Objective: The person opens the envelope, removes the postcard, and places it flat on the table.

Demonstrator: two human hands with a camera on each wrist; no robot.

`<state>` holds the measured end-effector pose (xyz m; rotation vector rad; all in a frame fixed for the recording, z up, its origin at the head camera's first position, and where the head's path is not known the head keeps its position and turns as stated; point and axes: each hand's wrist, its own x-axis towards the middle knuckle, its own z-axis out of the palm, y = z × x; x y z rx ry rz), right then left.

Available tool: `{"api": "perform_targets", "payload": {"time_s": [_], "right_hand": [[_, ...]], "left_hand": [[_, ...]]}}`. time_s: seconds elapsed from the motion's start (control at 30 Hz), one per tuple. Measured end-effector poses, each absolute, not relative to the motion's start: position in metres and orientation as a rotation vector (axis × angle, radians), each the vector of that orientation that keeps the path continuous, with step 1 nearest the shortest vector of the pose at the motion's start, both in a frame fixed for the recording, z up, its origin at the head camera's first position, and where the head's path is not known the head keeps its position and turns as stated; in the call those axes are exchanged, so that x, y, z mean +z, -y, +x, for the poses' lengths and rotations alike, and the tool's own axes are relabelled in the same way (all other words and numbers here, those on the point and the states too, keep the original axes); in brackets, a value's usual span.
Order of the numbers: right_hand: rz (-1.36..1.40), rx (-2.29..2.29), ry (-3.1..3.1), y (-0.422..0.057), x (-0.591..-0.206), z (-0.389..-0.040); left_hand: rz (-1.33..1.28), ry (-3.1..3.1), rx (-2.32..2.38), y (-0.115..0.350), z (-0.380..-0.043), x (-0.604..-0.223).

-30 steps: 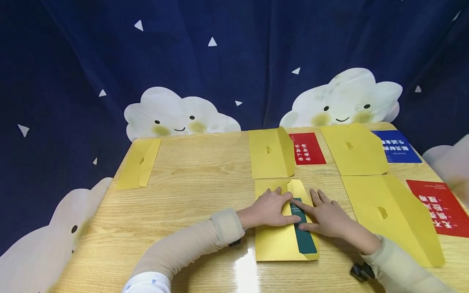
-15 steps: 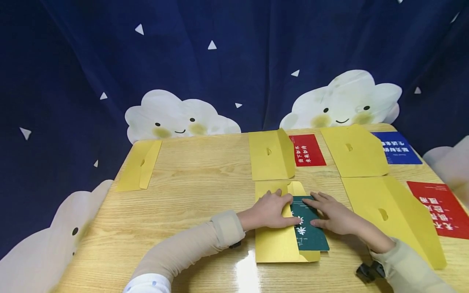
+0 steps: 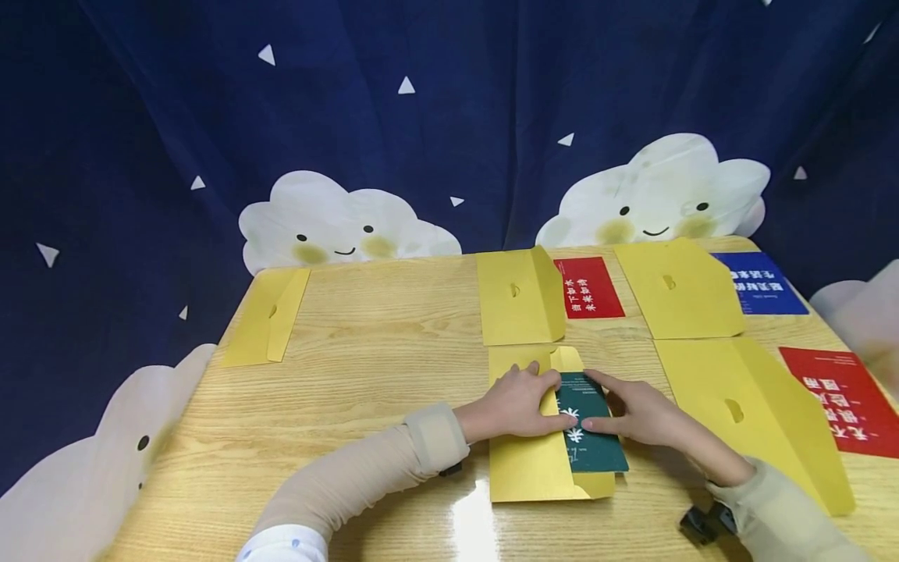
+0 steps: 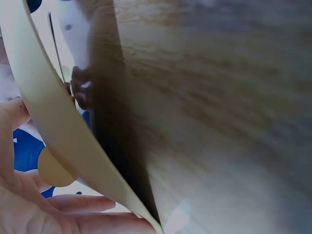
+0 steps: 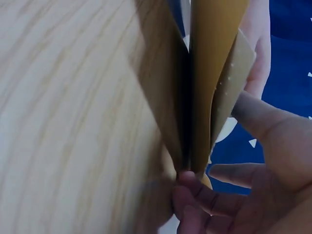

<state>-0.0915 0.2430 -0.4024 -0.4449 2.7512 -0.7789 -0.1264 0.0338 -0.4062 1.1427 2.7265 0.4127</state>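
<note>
A yellow envelope (image 3: 528, 472) lies near the front of the table, its side flap opened to the right. My left hand (image 3: 518, 402) rests on it with fingers spread and thumb at the mouth. In the left wrist view, fingers (image 4: 92, 222) lie along one face of the bowed envelope. From the mouth sticks a dark green card (image 3: 597, 453) with white characters. My right hand (image 3: 642, 414) pinches its right side, thumb on the printed face. Other fingers curl near the lower edge in the right wrist view. The card's left part is hidden inside the envelope.
More yellow envelopes lie around: one behind (image 3: 516, 300), one at back right (image 3: 677, 289), one at right (image 3: 744, 414), one at far left (image 3: 267, 316). Red cards (image 3: 590, 289) and a blue card (image 3: 762, 285) lie beside the right-hand ones. A dark curtain hangs behind the table.
The green card has slid right out of the envelope, from a narrow strip to a wide part showing. My right hand went from spread fingers on it to a pinch. The left hand stays put.
</note>
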Motion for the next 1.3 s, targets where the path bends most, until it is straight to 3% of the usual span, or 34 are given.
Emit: {"api": "perform_targets", "payload": {"time_s": [1.3], "right_hand": [[-0.397,-0.970,-2.650,-0.264,-0.403,-0.089]], "left_hand": [[1.129,-2.705,0.392,-0.032,-0.126,-0.406]]}}
